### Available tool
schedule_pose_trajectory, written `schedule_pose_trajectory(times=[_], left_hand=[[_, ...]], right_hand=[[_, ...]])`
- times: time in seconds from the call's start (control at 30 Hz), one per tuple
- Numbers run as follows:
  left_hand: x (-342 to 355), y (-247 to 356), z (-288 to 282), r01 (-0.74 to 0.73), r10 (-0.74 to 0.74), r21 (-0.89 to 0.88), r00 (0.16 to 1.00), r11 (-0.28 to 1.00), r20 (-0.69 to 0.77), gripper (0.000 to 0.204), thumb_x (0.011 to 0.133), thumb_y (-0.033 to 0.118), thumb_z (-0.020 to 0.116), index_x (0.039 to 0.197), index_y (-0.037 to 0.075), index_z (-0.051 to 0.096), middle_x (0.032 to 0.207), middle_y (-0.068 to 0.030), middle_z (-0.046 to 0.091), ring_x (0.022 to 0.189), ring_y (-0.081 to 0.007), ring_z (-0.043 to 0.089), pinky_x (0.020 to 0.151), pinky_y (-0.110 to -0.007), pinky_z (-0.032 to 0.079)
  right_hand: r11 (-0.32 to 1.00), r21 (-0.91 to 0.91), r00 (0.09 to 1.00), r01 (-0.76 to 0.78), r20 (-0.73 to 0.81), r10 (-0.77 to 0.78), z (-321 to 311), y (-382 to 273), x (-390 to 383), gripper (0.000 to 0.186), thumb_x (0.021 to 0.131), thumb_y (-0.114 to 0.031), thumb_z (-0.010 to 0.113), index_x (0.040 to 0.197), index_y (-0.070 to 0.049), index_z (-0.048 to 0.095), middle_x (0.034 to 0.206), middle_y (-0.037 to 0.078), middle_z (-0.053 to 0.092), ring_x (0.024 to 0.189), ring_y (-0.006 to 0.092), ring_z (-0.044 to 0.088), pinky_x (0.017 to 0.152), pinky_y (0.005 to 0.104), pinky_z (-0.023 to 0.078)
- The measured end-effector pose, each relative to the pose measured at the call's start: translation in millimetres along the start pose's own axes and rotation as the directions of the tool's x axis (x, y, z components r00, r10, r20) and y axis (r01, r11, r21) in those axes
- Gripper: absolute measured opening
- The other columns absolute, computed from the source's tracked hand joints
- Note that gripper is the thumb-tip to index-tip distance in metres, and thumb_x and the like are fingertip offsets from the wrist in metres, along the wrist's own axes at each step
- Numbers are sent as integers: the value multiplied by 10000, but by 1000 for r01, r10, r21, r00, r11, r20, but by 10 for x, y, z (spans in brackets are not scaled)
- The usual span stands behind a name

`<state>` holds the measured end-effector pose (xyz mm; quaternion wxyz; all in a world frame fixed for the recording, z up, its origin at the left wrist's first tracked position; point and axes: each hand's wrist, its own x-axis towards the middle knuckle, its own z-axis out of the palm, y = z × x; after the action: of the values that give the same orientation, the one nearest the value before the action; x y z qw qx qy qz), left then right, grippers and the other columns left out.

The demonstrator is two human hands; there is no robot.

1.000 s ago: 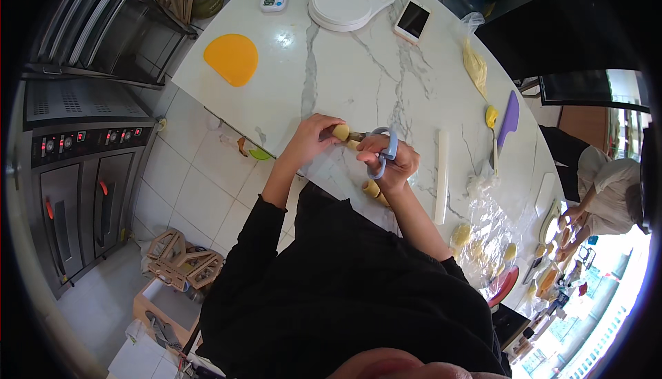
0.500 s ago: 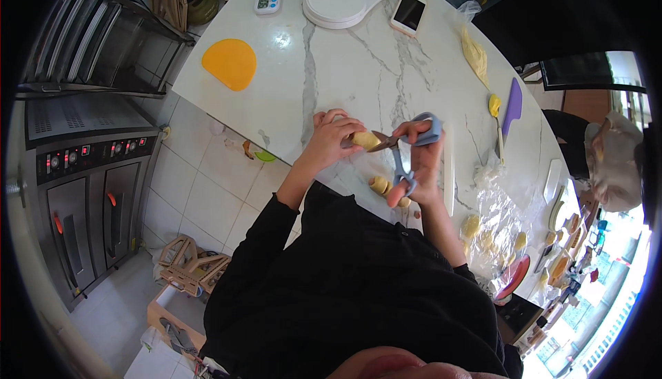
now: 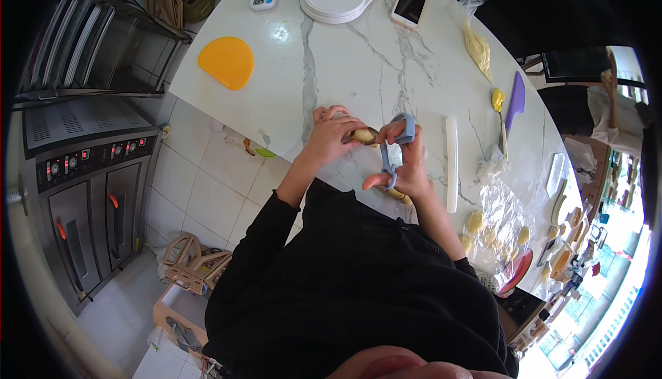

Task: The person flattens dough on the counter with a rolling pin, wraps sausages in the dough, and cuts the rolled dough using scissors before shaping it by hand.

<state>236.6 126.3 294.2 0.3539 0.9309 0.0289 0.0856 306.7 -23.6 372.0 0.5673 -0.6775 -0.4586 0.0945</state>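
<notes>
So we've got our left hand [image 3: 329,136] with its fingers curled around a small pale-yellow dough piece [image 3: 363,135], held near the front edge of the marble table [image 3: 345,69]. Our right hand [image 3: 408,164] is gripping blue-handled scissors [image 3: 385,155], fingers through the loops, blades right up at the dough. Can't tell if they're biting in, tbh. A few more rolled pieces [image 3: 398,196] sit just below the right hand, partly hidden by it. We've also got a white stick [image 3: 452,165] lying to its right.
</notes>
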Motion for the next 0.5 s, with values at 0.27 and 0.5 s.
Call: schedule_pose_trajectory(times=[0.27, 0.5], left_hand=[[36, -25, -17, -28, 28, 11, 999, 1000, 17, 295, 583, 236, 697, 863, 212, 607, 899, 99, 586, 994, -142, 413, 848, -396, 210], [31, -40, 18, -81, 81, 14, 995, 997, -51, 288, 574, 216, 697, 847, 203, 603, 884, 91, 582, 991, -139, 411, 838, -392, 215]], right_hand=[[998, -63, 997, -16, -72, 11, -30, -40, 30, 577, 514, -354, 787, 800, -36, 401, 714, 77, 512, 656, 171, 537, 597, 274, 439], [978, -181, 907, 100, -387, -165, -8, 106, -35, 323, 665, -302, 704, 627, -41, 515, 562, 42, 582, 496, 148, 570, 442, 213, 435]])
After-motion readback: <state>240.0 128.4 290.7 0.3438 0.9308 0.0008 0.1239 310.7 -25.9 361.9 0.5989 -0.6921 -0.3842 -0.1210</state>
